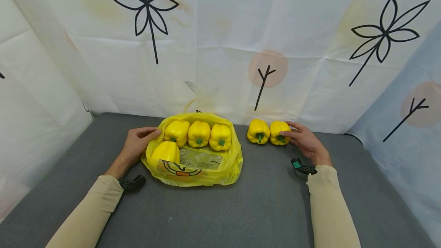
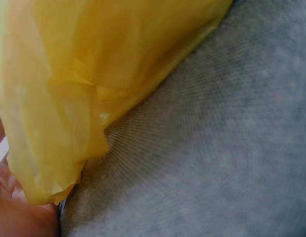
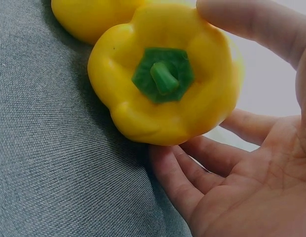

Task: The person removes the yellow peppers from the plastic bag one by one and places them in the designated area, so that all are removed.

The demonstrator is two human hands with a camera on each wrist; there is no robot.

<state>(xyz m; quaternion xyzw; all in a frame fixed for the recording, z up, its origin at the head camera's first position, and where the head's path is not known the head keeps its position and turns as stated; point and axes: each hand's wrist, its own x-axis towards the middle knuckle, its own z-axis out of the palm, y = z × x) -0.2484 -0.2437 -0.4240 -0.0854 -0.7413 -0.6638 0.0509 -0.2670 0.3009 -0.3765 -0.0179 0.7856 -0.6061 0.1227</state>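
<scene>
A yellow plastic bag [image 1: 215,177] lies with its mouth open on the grey table. Inside it sit several yellow bell peppers [image 1: 199,131], three along the back and one at the front left. My left hand [image 1: 133,145] holds the bag's left rim between thumb and fingers; the left wrist view shows the bag's folds [image 2: 54,133] against the palm. To the right of the bag, my right hand [image 1: 306,141] grips a yellow bell pepper [image 3: 165,121] with a green stem, thumb on one side and fingers round the other. Another yellow bell pepper [image 1: 258,130] stands just left of it.
The grey table [image 1: 220,213] runs back to a white patterned cloth [image 1: 220,49] hanging right behind the bag and peppers. More cloth hangs at the left [image 1: 31,106] and right [image 1: 406,125] sides.
</scene>
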